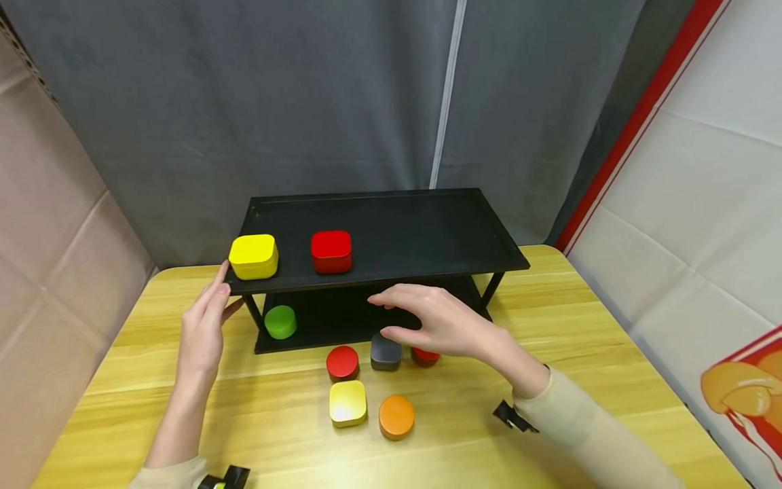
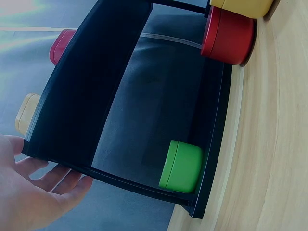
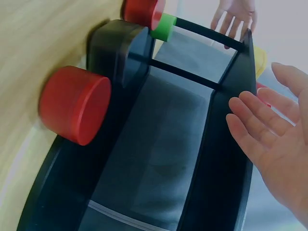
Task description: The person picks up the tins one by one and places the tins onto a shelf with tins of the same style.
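From my remote station I record a desk (image 1: pixel 281 448) bearing a black shelf (image 1: pixel 397 227). The left hand (image 1: pixel 203 331) has its grip clamped on the shelf's near left corner; the right hand (image 1: pixel 438 319), grip apart, hovers at the shelf's front. On the shelf's upper deck stand a yellow square box (image 1: pixel 254 259) and a red square box (image 1: pixel 331 254). Before the shelf: a dark grey box (image 1: pixel 385 356), a pale yellow box (image 1: pixel 347 405), an orange tin (image 1: pixel 396 417), a red tin (image 1: pixel 342 364) and a second red tin (image 1: pixel 424 358). A green tin (image 1: pixel 280 322) sits at the lower deck's left.
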The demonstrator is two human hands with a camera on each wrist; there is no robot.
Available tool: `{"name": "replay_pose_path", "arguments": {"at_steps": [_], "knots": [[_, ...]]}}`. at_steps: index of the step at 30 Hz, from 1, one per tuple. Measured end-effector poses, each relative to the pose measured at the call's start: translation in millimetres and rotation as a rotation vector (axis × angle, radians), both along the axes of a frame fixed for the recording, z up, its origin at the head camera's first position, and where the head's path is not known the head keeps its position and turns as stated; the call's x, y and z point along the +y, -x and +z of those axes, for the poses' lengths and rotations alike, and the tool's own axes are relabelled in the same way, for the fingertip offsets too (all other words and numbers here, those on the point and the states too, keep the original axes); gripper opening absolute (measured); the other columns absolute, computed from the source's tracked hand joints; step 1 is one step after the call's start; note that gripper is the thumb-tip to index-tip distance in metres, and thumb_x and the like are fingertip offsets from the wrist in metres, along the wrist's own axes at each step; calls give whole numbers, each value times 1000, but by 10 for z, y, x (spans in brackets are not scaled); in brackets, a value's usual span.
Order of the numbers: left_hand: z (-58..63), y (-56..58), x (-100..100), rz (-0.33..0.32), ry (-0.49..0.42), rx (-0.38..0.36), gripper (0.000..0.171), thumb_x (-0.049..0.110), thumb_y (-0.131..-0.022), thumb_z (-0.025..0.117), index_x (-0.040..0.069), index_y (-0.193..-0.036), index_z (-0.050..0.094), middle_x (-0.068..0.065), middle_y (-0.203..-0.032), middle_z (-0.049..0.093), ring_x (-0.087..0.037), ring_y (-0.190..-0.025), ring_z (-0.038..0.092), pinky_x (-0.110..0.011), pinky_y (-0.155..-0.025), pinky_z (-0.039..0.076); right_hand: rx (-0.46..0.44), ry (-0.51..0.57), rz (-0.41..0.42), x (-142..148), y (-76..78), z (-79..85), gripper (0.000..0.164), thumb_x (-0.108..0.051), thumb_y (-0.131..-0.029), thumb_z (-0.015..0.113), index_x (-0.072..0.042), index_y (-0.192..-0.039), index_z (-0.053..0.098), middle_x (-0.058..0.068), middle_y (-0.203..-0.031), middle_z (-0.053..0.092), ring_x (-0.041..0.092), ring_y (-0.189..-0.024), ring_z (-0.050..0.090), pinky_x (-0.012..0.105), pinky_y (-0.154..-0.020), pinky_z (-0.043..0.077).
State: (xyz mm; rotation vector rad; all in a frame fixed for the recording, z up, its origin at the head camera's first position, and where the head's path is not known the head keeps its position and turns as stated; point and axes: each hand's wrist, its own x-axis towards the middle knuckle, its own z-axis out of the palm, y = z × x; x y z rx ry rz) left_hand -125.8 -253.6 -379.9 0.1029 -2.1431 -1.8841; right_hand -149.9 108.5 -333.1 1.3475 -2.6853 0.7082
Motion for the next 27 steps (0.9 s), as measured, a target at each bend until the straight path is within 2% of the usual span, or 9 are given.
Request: {"name": "replay_pose_path", "arguments": {"at_steps": [11, 20, 27], "knots": [[28, -20, 21, 7, 21, 8, 49, 36, -111, 44, 18, -157, 42, 3, -170, 32, -14, -155, 33, -5, -98, 52, -68, -61, -42, 2, 8, -146, 46, -32, -97, 73, -21, -141, 63, -5, -138, 66, 10, -123, 63, 31, -104, 58], [54, -38, 16, 8, 14, 12, 51, 36, -111, 44, 8, -154, 46, 3, -169, 32, -15, -156, 32, -4, -96, 52, -94, -85, -59, -9, 35, -283, 48, -31, -96, 74, -19, -141, 63, -2, -138, 67, 12, -119, 65, 32, -102, 60], [50, -42, 21, 12, 19, 10, 50, 35, -111, 43, 12, -155, 44, 2, -169, 32, -16, -156, 32, -5, -97, 52, -97, -144, -60, -15, 51, -412, 49, -33, -96, 74, -18, -142, 62, 0, -137, 67, 16, -118, 65, 33, -101, 60]]}}
